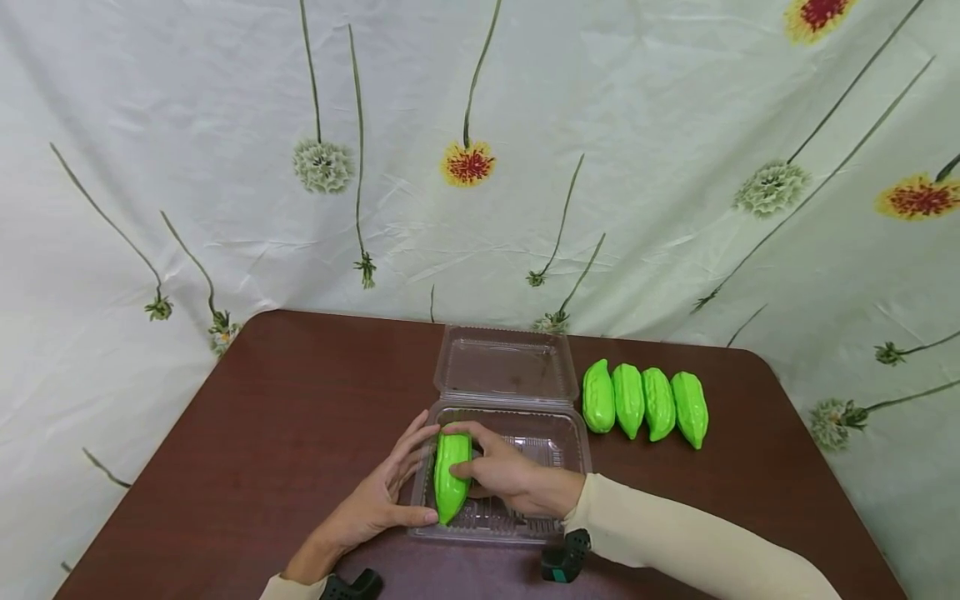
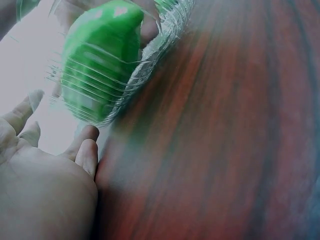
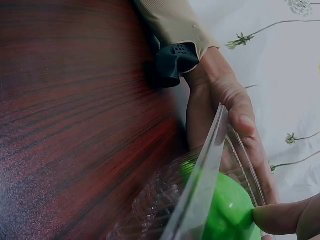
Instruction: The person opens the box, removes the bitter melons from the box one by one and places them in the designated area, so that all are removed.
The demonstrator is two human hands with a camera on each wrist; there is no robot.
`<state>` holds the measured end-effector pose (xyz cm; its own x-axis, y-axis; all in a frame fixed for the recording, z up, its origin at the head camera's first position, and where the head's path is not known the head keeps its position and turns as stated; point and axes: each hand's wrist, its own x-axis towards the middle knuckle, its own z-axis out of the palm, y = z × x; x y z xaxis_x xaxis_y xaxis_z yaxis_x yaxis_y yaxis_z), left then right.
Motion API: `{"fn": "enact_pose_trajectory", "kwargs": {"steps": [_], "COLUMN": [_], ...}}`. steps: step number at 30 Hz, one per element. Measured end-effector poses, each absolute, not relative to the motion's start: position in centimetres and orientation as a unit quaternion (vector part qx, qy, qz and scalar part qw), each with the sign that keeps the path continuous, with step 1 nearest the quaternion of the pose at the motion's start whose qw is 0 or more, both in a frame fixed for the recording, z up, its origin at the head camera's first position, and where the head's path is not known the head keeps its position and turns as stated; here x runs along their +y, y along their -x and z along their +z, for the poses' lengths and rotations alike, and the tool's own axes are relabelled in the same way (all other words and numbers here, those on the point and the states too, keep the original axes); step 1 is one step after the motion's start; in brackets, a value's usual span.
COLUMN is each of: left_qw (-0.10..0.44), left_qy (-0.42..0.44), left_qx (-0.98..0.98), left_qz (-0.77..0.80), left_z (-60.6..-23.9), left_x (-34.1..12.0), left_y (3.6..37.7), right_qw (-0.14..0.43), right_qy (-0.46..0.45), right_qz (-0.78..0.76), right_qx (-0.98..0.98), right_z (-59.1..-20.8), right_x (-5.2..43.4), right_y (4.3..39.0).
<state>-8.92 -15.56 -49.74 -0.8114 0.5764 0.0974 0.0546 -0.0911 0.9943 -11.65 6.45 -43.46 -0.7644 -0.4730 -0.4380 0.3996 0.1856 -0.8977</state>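
A clear plastic clamshell container (image 1: 570, 433) lies unfolded on the table, its lid (image 1: 506, 367) laid back behind the base. Along the base's left side lies a bright green ribbed fruit, glossy like plastic (image 1: 452, 479). My right hand (image 1: 510, 475) holds this fruit from above, fingers at its far end and thumb on its right side. My left hand (image 1: 375, 496) touches the container's left wall with extended fingers, its thumb near the front rim. Through the clear wall, the left wrist view shows the same green fruit (image 2: 100, 60).
Several similar green fruits (image 1: 643, 402) stand in a row right of the container. The dark reddish-brown wooden table (image 1: 300, 400) has rounded far corners. Behind it hangs a pale flowered cloth (image 1: 420, 217). Dark wrist-worn devices (image 1: 567, 557) sit at both cuffs.
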Motion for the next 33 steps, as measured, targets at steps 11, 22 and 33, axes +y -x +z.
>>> {"fn": "enact_pose_trajectory", "kwargs": {"steps": [11,22,33], "left_qw": [0.177,0.171,0.161], "left_qy": [-0.246,-0.25,-0.259], "left_qx": [0.653,0.655,0.652], "left_qz": [0.694,0.692,0.694], "left_z": [-49.9,-49.8,-49.7], "left_x": [-15.5,-15.4,-15.4], "left_y": [8.9,8.8,8.9], "right_qw": [0.333,0.338,0.335], "right_qy": [0.035,0.038,0.045], "right_qz": [-0.64,-0.637,-0.651], "right_qx": [0.692,0.692,0.679], "right_z": [-43.2,-41.9,-40.4], "right_x": [7.8,10.3,13.6], "right_y": [11.6,11.9,12.5]}}
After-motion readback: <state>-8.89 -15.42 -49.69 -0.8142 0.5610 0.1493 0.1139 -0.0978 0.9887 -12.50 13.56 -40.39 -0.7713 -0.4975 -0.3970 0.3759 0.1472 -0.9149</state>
